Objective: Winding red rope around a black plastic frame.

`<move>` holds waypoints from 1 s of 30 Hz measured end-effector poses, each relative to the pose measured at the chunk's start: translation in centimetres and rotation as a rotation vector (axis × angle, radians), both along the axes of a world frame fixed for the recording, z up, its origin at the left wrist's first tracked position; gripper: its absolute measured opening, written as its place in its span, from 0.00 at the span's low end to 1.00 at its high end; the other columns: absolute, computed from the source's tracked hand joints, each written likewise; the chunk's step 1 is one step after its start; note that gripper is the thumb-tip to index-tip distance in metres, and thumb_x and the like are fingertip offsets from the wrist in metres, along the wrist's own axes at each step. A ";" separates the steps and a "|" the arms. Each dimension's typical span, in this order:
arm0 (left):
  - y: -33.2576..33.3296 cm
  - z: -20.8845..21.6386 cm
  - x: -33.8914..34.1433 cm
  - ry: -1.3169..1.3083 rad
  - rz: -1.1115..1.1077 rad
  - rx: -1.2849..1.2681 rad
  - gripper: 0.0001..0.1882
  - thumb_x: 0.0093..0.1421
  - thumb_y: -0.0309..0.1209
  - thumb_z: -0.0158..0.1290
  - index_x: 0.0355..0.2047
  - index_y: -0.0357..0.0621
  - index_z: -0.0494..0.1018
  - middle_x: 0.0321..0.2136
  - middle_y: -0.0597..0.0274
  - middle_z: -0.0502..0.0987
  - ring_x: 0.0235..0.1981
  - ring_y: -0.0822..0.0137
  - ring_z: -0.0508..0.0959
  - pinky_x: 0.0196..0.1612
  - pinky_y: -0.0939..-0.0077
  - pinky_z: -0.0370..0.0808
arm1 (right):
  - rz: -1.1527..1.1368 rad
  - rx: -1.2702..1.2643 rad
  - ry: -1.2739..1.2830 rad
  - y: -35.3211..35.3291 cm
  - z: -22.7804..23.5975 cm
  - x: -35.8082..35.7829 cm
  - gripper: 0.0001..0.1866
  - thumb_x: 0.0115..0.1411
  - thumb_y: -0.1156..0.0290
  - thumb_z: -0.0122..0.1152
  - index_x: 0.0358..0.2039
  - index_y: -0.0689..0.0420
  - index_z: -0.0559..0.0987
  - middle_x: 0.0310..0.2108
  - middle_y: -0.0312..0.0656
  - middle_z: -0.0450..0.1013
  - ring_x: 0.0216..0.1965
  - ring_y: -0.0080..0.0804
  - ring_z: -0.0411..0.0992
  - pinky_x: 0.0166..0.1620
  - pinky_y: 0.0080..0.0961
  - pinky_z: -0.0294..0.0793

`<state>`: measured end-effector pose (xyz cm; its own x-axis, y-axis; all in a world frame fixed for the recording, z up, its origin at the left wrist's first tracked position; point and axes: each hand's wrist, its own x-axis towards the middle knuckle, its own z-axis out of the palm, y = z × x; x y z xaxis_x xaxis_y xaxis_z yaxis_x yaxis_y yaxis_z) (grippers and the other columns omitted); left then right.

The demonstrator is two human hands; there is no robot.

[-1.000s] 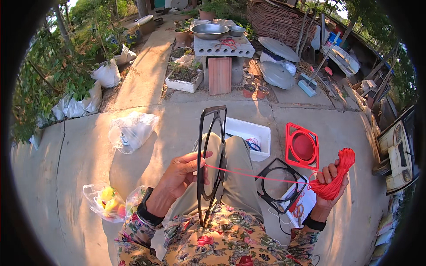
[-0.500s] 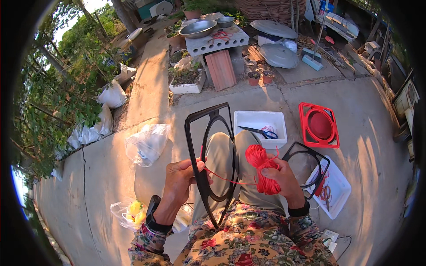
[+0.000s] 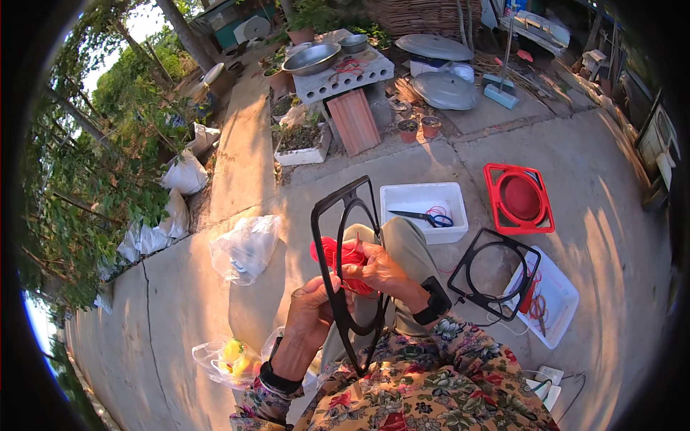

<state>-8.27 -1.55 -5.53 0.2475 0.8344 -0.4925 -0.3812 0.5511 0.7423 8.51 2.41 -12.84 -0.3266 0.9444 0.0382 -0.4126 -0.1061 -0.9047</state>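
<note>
Now the cord bundle (image 3: 351, 256) reaches the frame (image 3: 341, 307).

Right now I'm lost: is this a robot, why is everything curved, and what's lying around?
No robot here: these are a person's own two bare hands. The view comes from a wide fisheye camera worn on the person's head, looking down, so straight edges bend near the rim.

The left hand grips the side of a black frame. The right hand holds a red cord bundle, partly hidden by the frame.

On the concrete ground ahead is a white box with scissors in it. To the right are a red square piece, a second black frame and a white tray.
</note>
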 end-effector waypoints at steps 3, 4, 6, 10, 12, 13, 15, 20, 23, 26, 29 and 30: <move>0.1 0.2 0.0 0.044 0.005 0.032 0.10 0.63 0.33 0.56 0.39 0.38 0.74 0.26 0.57 0.79 0.26 0.62 0.79 0.33 0.65 0.79 | -0.001 0.041 -0.124 0.6 -0.4 -0.6 0.20 0.62 0.70 0.63 0.53 0.60 0.73 0.37 0.34 0.77 0.39 0.17 0.72 0.44 0.18 0.73; 0.1 0.3 0.0 0.062 0.011 0.033 0.10 0.63 0.33 0.56 0.39 0.39 0.74 0.26 0.56 0.79 0.26 0.62 0.80 0.33 0.65 0.79 | -0.011 0.054 -0.172 0.7 -0.5 -0.6 0.20 0.62 0.70 0.63 0.53 0.60 0.73 0.37 0.33 0.77 0.39 0.16 0.72 0.43 0.18 0.73; 0.2 0.4 -0.2 0.067 0.013 0.035 0.11 0.63 0.34 0.56 0.39 0.38 0.74 0.25 0.56 0.79 0.26 0.61 0.80 0.33 0.65 0.79 | 0.067 0.037 -0.150 0.8 -0.5 -0.6 0.20 0.60 0.75 0.62 0.53 0.61 0.73 0.38 0.35 0.77 0.38 0.19 0.73 0.44 0.20 0.73; 0.2 0.3 -0.3 0.041 -0.012 0.042 0.13 0.62 0.34 0.58 0.40 0.38 0.74 0.26 0.55 0.79 0.26 0.60 0.80 0.34 0.64 0.79 | 0.189 0.121 0.107 1.2 -0.5 -0.6 0.21 0.62 0.74 0.61 0.56 0.60 0.72 0.39 0.32 0.77 0.41 0.16 0.72 0.45 0.19 0.72; 0.1 0.2 -0.4 0.041 0.005 0.027 0.13 0.62 0.35 0.58 0.40 0.37 0.73 0.26 0.55 0.79 0.27 0.60 0.80 0.35 0.63 0.79 | 0.175 0.058 0.109 1.6 -0.4 -0.7 0.22 0.61 0.75 0.61 0.57 0.59 0.71 0.41 0.33 0.76 0.41 0.16 0.72 0.46 0.20 0.72; 0.1 0.2 -0.4 0.055 0.010 0.011 0.14 0.61 0.35 0.58 0.40 0.37 0.73 0.26 0.54 0.80 0.27 0.60 0.80 0.35 0.63 0.79 | 0.180 0.055 0.155 1.7 -0.4 -0.7 0.23 0.61 0.76 0.60 0.57 0.59 0.71 0.42 0.33 0.76 0.42 0.16 0.72 0.47 0.20 0.72; 0.2 0.2 -0.5 0.049 0.009 0.012 0.14 0.61 0.35 0.59 0.40 0.38 0.73 0.26 0.54 0.80 0.26 0.60 0.81 0.35 0.63 0.80 | 0.207 0.056 0.145 1.8 -0.3 -0.7 0.23 0.60 0.77 0.61 0.56 0.58 0.71 0.42 0.33 0.76 0.42 0.17 0.72 0.47 0.20 0.72; 0.2 0.4 -0.4 0.132 0.021 0.063 0.15 0.59 0.36 0.61 0.40 0.40 0.73 0.26 0.55 0.80 0.25 0.60 0.81 0.34 0.64 0.81 | 0.134 0.133 0.122 1.2 0.0 -0.8 0.22 0.57 0.79 0.61 0.54 0.58 0.71 0.41 0.33 0.76 0.41 0.17 0.72 0.46 0.19 0.72; 0.1 0.6 -0.1 0.157 0.041 0.065 0.17 0.58 0.36 0.62 0.42 0.41 0.71 0.26 0.56 0.80 0.25 0.61 0.82 0.34 0.65 0.81 | 0.047 0.137 0.105 0.8 0.3 -1.1 0.21 0.54 0.82 0.60 0.49 0.61 0.72 0.37 0.32 0.75 0.37 0.17 0.72 0.42 0.17 0.73; 0.1 1.0 0.3 0.168 0.059 0.087 0.18 0.58 0.35 0.62 0.44 0.41 0.70 0.27 0.56 0.80 0.25 0.60 0.82 0.33 0.65 0.82 | -0.014 0.143 0.120 0.4 0.8 -1.2 0.19 0.54 0.81 0.61 0.48 0.61 0.72 0.36 0.33 0.74 0.36 0.18 0.72 0.40 0.17 0.73; 0.1 1.3 0.5 0.170 0.055 0.126 0.18 0.58 0.33 0.62 0.44 0.40 0.70 0.26 0.55 0.80 0.25 0.60 0.82 0.33 0.64 0.82 | 0.012 0.021 0.191 -0.2 1.3 -0.9 0.18 0.55 0.80 0.61 0.47 0.61 0.72 0.36 0.34 0.74 0.34 0.19 0.73 0.38 0.18 0.74; 0.2 1.4 0.6 0.164 0.041 0.138 0.18 0.59 0.33 0.61 0.45 0.40 0.70 0.26 0.55 0.80 0.25 0.60 0.82 0.33 0.63 0.82 | 0.041 -0.027 0.226 -0.4 1.5 -0.7 0.18 0.56 0.80 0.61 0.47 0.61 0.72 0.36 0.34 0.74 0.33 0.19 0.73 0.37 0.18 0.74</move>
<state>-7.71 -1.38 -4.10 0.1383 0.9042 -0.4042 -0.2692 0.4270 0.8632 7.80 1.97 -11.34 -0.3507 0.9322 0.0893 -0.5995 -0.1502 -0.7862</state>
